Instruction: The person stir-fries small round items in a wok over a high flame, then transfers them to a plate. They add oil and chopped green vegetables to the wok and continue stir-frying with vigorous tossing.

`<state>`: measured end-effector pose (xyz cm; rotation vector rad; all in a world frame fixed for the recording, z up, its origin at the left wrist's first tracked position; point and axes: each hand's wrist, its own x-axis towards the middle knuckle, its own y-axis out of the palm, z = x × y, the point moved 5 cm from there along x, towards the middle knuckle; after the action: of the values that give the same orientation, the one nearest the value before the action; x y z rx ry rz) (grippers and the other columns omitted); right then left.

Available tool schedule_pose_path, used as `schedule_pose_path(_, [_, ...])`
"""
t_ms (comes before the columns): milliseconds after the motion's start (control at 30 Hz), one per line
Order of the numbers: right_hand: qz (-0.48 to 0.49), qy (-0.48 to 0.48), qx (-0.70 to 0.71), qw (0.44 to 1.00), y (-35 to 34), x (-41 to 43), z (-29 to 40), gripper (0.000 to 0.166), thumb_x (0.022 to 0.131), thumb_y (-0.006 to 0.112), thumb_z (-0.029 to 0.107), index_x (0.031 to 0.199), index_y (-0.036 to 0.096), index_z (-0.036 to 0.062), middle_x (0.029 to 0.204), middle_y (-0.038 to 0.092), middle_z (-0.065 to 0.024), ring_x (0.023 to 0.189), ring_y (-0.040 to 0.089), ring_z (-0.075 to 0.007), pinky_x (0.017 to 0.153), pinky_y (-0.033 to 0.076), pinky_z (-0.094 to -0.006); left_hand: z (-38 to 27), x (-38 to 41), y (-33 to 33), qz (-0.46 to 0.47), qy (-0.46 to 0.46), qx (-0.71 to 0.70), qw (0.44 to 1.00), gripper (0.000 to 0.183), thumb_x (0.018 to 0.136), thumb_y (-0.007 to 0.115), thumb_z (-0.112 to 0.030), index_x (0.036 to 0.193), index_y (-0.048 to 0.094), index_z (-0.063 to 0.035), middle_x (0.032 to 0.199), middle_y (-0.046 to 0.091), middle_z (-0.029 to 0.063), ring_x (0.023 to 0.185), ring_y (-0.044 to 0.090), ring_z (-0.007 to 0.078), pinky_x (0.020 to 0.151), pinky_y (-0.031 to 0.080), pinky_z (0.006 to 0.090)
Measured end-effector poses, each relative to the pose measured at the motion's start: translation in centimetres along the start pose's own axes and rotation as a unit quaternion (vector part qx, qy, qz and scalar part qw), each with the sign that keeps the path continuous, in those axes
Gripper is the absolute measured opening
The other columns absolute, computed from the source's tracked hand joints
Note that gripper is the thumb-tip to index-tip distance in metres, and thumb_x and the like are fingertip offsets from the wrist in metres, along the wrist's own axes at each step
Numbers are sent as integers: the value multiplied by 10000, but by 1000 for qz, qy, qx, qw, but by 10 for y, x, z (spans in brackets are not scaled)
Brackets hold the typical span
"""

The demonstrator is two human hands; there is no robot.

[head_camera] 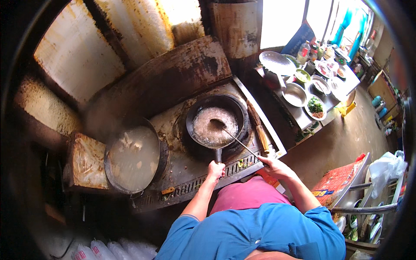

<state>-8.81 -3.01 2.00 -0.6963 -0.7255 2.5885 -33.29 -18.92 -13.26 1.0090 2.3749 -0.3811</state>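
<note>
My left hand (216,170) is closed around the handle of a dark wok (189,122), which sits on the stove's burner. Bubbling, frothy liquid (208,113) fills the wok's bottom. In my right hand (273,166) is the long thin metal handle of a ladle (239,141); its dark round bowl lies in the liquid near the wok's middle. Left of this wok stands a larger pan (107,172) of cloudy, steaming liquid with pale pieces floating in it. A bundled bamboo wok brush (261,138) lies on the stove just right of the wok.
A slotted metal drain (195,187) runs along the stove's front edge. At the upper right, a side table (300,118) bears a perforated strainer (276,61), a metal bowl (294,94), a plate of chopped greens and meat (316,108), and bottles. A rack (364,210) stands at my right.
</note>
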Motion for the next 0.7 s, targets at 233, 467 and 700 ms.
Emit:
schedule_pose_path(233, [59, 133, 187, 972, -20, 22, -29, 527, 1000, 605, 198, 1505, 453, 208, 765, 632, 3, 575, 559, -72, 452, 421, -223, 4, 7, 1, 20, -4, -18, 1000, 133, 857, 639, -62, 872, 507, -59, 654, 564, 44, 485, 543, 125, 399, 453, 308])
schedule_pose_path(467, [126, 75, 115, 982, -102, 119, -69, 380, 956, 687, 267, 1250, 675, 26, 898, 701, -45, 840, 649, -123, 795, 541, -300, -1, 7, 1, 11, -28, -8, 1000, 151, 859, 639, -108, 874, 502, -47, 621, 557, 49, 461, 543, 138, 398, 450, 312])
schedule_pose_path(700, [-216, -228, -153, 937, -201, 408, -25, 101, 840, 672, 148, 848, 695, 50, 842, 614, -161, 819, 628, -367, 718, 511, -442, 2, 8, -5, -24, -46, 83, 995, 204, 849, 705, -169, 888, 562, -29, 648, 622, 54, 523, 603, 141, 497, 502, 323])
